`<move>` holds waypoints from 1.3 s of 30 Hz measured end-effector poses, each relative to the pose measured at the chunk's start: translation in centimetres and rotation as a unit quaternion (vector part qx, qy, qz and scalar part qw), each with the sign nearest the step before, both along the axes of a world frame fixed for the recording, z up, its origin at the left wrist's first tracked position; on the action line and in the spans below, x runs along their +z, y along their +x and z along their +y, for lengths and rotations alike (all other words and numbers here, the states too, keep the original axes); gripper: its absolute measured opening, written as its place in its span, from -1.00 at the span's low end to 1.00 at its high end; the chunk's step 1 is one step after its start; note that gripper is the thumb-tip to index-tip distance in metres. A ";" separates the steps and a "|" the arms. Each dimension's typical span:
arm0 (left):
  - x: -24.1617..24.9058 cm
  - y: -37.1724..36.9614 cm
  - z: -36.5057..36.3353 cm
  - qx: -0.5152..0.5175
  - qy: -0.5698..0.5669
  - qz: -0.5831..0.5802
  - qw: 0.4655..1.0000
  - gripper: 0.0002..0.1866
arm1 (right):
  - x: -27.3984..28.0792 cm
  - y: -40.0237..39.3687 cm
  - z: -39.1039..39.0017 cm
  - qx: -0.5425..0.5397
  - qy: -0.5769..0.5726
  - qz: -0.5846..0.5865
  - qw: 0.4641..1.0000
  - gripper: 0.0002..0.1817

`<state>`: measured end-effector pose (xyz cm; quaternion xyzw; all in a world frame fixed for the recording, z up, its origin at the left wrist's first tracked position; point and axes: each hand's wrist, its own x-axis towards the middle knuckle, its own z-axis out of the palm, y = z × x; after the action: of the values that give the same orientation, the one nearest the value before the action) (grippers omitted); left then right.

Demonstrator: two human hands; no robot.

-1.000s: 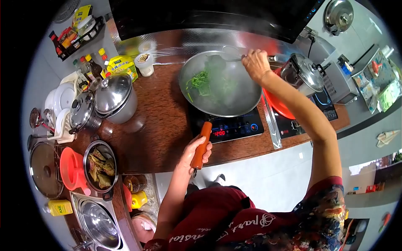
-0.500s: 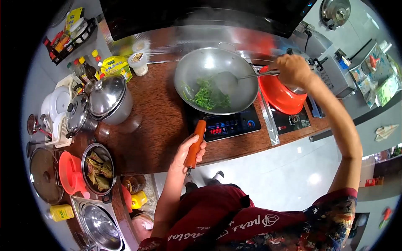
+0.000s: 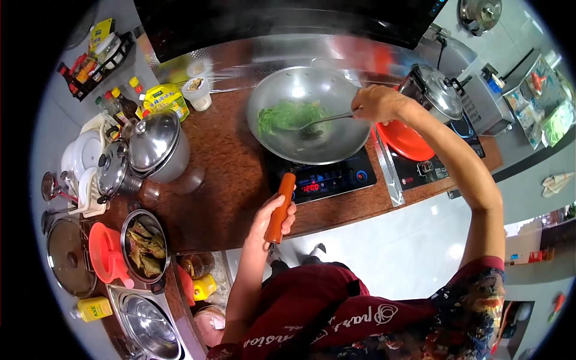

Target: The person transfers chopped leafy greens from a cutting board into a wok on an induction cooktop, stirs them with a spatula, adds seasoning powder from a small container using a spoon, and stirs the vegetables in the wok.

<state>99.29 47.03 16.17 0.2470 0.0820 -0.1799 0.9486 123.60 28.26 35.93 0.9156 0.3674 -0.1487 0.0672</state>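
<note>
A large grey wok (image 3: 342, 141) sits on a black induction cooker (image 3: 336, 180) with a lit red display. My left hand (image 3: 273, 217) grips the wok's reddish wooden handle (image 3: 281, 210). Above the wok's right rim, my right hand (image 3: 378, 105) is closed around the handle end of a metal spatula (image 3: 330, 118). The spatula's blade is low in the wok, partly hidden by green leafy vegetables (image 3: 285, 117), which look blurred and spread over the upper left part of the wok's inside.
Right of the wok are a red basin (image 3: 408, 141) and a lidded pot (image 3: 438, 90). Further left stand a steamer pot (image 3: 156, 144), bottles, a bowl of leaf-wrapped food (image 3: 144, 249) and a sink (image 3: 147, 324). A black hood (image 3: 288, 21) hangs above.
My right hand has moved left and slightly down with the spatula. The greens have shifted up and spread out in the wok. My left hand keeps its hold on the handle.
</note>
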 end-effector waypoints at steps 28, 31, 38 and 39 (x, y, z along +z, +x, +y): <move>0.1 0.1 0.0 -0.003 0.013 0.002 1.000 -0.45 | 6.8 2.5 -3.0 0.019 -0.189 0.166 0.968 -0.69; 0.1 0.0 0.0 0.000 0.011 0.001 1.000 -0.48 | 3.8 2.2 0.2 0.005 -0.107 0.200 0.974 -0.67; 0.0 0.0 -0.3 0.008 -0.001 0.005 1.000 -0.53 | -1.3 3.7 3.8 -0.112 0.080 0.134 0.981 -0.66; 0.0 0.0 -0.4 0.007 0.000 0.005 1.000 -0.53 | -2.3 4.6 3.0 -0.136 0.103 0.141 0.975 -0.68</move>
<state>99.27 46.66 16.18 0.2451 0.0885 -0.1746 0.9495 128.22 31.29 33.67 0.9288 0.2585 -0.2459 -0.1008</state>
